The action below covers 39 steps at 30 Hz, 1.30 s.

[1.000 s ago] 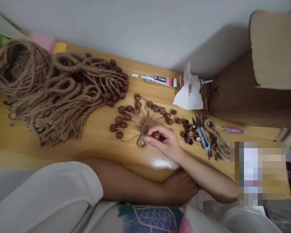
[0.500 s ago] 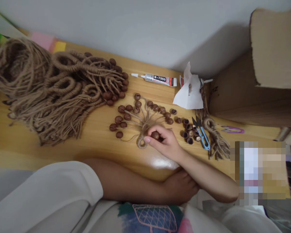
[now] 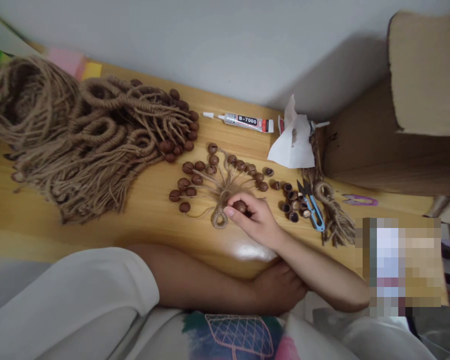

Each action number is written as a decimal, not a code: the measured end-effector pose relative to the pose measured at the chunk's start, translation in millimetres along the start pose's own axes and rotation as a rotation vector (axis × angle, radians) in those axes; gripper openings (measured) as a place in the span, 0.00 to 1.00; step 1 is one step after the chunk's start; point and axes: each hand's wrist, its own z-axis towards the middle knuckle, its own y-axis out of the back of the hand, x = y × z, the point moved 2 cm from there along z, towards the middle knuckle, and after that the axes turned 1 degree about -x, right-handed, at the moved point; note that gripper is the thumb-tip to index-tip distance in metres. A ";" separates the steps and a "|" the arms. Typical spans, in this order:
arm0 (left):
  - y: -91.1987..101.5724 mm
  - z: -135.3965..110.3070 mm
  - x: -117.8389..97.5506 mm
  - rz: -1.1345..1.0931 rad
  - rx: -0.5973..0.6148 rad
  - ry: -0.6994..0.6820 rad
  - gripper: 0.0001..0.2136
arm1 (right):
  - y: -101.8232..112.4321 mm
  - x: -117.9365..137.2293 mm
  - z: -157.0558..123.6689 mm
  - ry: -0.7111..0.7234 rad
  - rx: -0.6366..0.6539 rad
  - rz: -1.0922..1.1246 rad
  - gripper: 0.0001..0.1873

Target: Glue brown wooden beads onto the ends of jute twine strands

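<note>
Holding right hand (image 3: 258, 220) curled over the worktop, bringing thumb and index fingertips close together at the right edge of a tan wrapped-cord loop (image 3: 222, 199). Not being able to tell whether pinching that cord or just touching it. Showing one round brown nut-like ball (image 3: 241, 206) in the crook between thumb and index; not being clear if gripped or lying behind. Folding left hand (image 3: 281, 290) low under the right forearm, back of it showing; hiding the fingertips, so not being able to tell pinch or hold.

Lying flat on the yellow-brown wooden table (image 3: 97, 240), the loop, ring end toward the wearer, with thin strands fanning out to slit brown balls (image 3: 197, 179). Seeing just right of these a cluster of hollow brown half shells (image 3: 286, 207), then blue-handled dark-bladed snips (image 3: 315, 212) beside a tan corded tassel (image 3: 333, 217). Noting purple-handled snips (image 3: 365, 200) farther right, near a brown cardboard box (image 3: 382, 145). Spotting behind the fan a silver B-7000 tube (image 3: 247, 121) and creased white paper (image 3: 296, 145). Filling the left side with a big heap of tan cord pieces (image 3: 90, 150).
</note>
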 end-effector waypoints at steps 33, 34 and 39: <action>2.5 -0.1 1.8 -0.019 -0.021 0.016 0.15 | 1.2 -0.9 0.0 -0.032 -0.027 0.013 0.18; 3.1 0.0 2.1 -0.027 -0.017 0.014 0.15 | 1.1 -1.0 0.0 -0.036 -0.027 0.019 0.18; 4.0 -0.7 2.9 -0.038 0.019 0.010 0.17 | 1.2 -1.5 0.0 -0.053 -0.030 0.020 0.19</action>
